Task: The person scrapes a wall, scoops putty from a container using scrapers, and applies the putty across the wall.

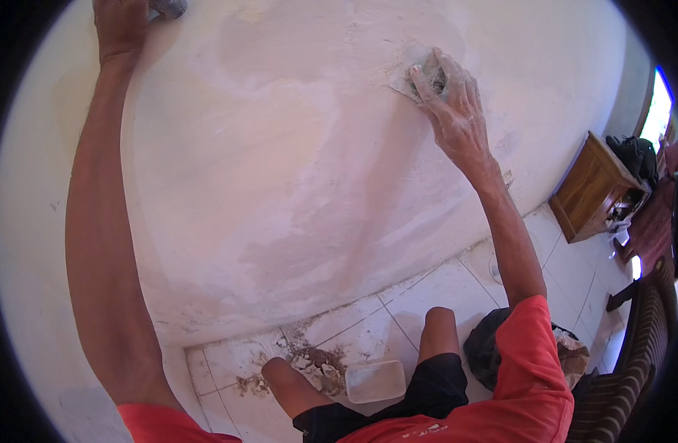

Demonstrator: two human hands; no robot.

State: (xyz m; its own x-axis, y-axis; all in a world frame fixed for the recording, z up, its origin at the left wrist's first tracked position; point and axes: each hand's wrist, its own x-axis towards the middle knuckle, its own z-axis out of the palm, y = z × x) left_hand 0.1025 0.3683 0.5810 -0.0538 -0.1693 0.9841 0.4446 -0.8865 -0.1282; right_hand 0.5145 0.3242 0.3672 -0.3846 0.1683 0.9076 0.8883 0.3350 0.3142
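Observation:
Against the pale wall (302, 148), my right hand (460, 114) is closed around a grey-green lump (433, 76) coated in wet plaster. Its exact kind is hidden by the fingers and the coating. A pale plaster smear (405, 66) spreads on the wall beside the thumb. High at the left, my left hand (122, 26) is closed, cut off by the picture's upper edge. A dark grey rounded object (169, 7) sticks out of its right side; most of it is out of view. Damp, darker patches mark the wall between both arms.
Below, plaster debris (320, 369) lies on the white tiled floor (372, 332), near a white rectangular tub (376, 382) between my legs. A black bag (485, 351) stands by my right elbow. Farther right are a wooden cabinet (593, 188) and a striped bench (634, 332).

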